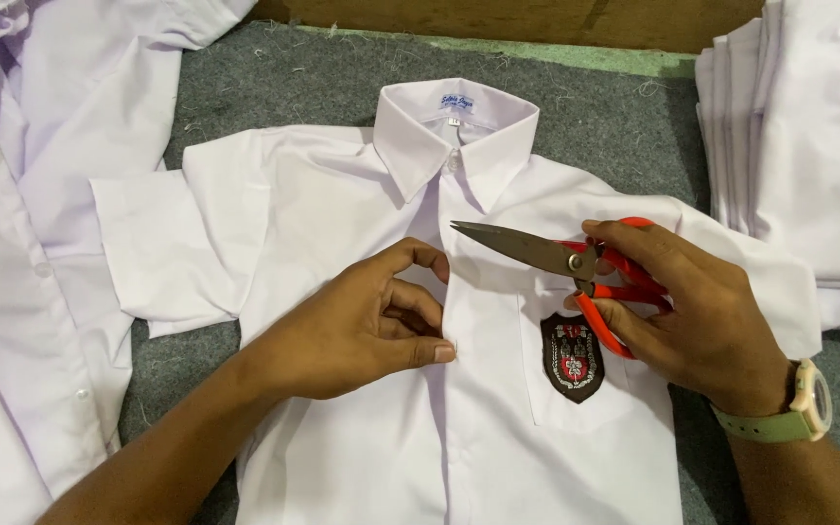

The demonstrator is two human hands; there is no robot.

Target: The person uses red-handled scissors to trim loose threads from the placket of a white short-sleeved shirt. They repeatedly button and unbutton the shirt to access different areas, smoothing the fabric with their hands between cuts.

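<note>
A white short-sleeved shirt [342,194] lies buttoned and face up on grey felt, collar toward the far side. Its chest pocket carries a dark shield-shaped badge [573,357]. My left hand [357,326] rests on the shirt front, thumb and forefinger pinching at the button placket. My right hand [697,311], with a pale green watch on the wrist, holds red-handled scissors [561,261] above the pocket. The blades are closed and point left toward the placket, just above my left fingers.
More white shirts [21,243] lie spread at the left. A folded stack of white garments [799,146] sits at the right. Grey felt surface [595,117] with loose threads shows around the shirt. A wooden edge [498,15] runs along the far side.
</note>
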